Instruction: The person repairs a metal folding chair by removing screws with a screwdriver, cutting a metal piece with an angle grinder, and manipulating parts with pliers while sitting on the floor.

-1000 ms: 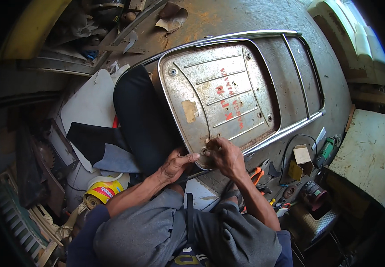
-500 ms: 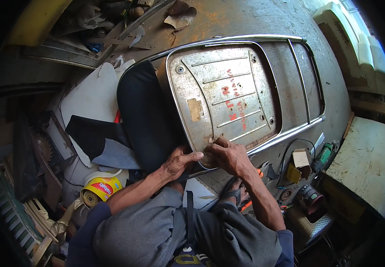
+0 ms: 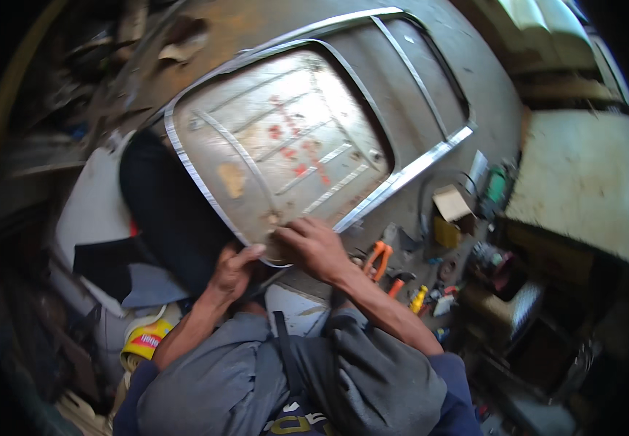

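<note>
A chair lies on its front, with its worn metal seat pan (image 3: 220, 149) facing up inside a chrome tube frame (image 3: 402, 178). Red lettering marks the pan. The chair's black padded back (image 3: 158, 182) is at the left. My left hand (image 3: 232, 275) grips the pan's near corner, thumb on top and the other fingers hidden under the rim. Bent over that same corner, my right hand (image 3: 316, 247) has its fingers pressed together. Whatever they pinch is hidden by the hand and blur.
Orange-handled pliers (image 3: 380, 260) and a yellow-handled screwdriver (image 3: 419, 299) lie to the right, near an opened small box (image 3: 451, 203) and a green power tool (image 3: 497, 184). A yellow tin (image 3: 141, 341) stands at the lower left. A pale board (image 3: 576, 182) is at far right.
The whole view has swung, so the chair appears farther left and tilted, and more tools show at the right. Both hands remain at the same corner of the pan.
</note>
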Tool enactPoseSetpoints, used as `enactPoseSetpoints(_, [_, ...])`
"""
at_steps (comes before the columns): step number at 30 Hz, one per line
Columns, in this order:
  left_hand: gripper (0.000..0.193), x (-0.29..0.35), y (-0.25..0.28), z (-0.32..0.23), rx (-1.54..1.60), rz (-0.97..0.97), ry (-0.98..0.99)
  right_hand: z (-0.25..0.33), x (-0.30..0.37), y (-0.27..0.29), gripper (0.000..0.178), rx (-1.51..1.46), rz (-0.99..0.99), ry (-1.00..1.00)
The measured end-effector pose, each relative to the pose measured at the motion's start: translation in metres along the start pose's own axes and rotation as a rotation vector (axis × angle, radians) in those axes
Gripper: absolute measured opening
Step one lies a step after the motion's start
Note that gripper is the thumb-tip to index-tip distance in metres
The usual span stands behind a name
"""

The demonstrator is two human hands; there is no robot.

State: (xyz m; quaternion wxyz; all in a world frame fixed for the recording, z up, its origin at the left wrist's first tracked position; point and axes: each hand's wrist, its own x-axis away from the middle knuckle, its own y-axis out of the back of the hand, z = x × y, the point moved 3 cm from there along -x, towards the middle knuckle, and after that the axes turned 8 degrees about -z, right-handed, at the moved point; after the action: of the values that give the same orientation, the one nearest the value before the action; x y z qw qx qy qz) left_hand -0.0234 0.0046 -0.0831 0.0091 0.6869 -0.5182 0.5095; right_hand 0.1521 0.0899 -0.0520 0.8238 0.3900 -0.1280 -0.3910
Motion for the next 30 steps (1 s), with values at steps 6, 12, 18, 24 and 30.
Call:
enactPoseSetpoints(6, [0.053,0.002,-0.008,-0.001,0.053,0.024,-0.044,0.001,0.007,0.011,0.036,-0.041,-0.120,-0.022])
enactPoseSetpoints(12, [0.055,0.005,0.002,0.001,0.022,-0.040,-0.031,-0.048,0.124,0.082,0.022,0.042,-0.759,-0.819])
enactPoseSetpoints(18, [0.059,0.006,-0.001,0.001,0.026,0.002,-0.071,-0.094,0.325,0.023,0.062,0.303,-0.497,-1.246])
enactPoseSetpoints(24, [0.065,0.007,0.002,0.005,0.004,-0.011,-0.079,-0.053,0.293,0.039,0.054,-0.083,-0.598,-1.235])
enactPoseSetpoints(30, [0.066,0.003,0.001,0.007,0.045,0.004,-0.126,0.006,0.146,0.070,0.042,-0.039,-0.114,-0.450])
